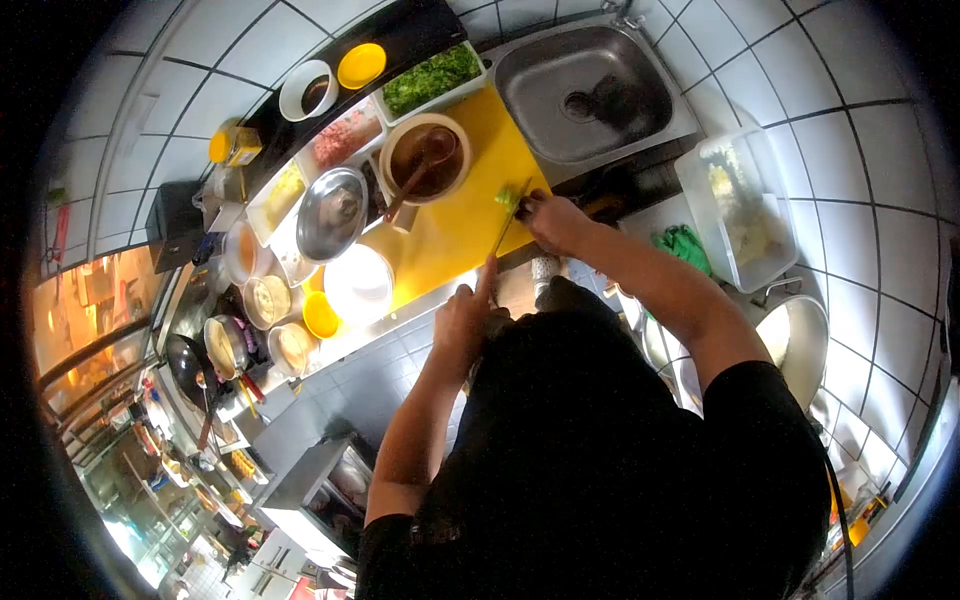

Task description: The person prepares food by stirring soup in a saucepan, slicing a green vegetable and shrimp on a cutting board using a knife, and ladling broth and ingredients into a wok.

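My left hand [462,322] is closed round the handle of a knife [502,234] at the front edge of the yellow cutting board [440,256]. The blade points away from me, towards a small piece of green vegetable [507,197] on the board. My right hand [553,222] is at the board's right edge, fingers bent together right beside the blade tip and the green piece. Whether those fingers grip the vegetable is too small to make out. A pot of brown sauce [440,178] with a ladle [418,176] in it stands farther back on the board.
Behind the board is a tub of chopped greens [430,80]. A steel sink [600,60] lies at the back right, near a clear plastic bin [735,210]. Left of the board are a metal bowl [333,212], a white bowl [358,284] and several other containers.
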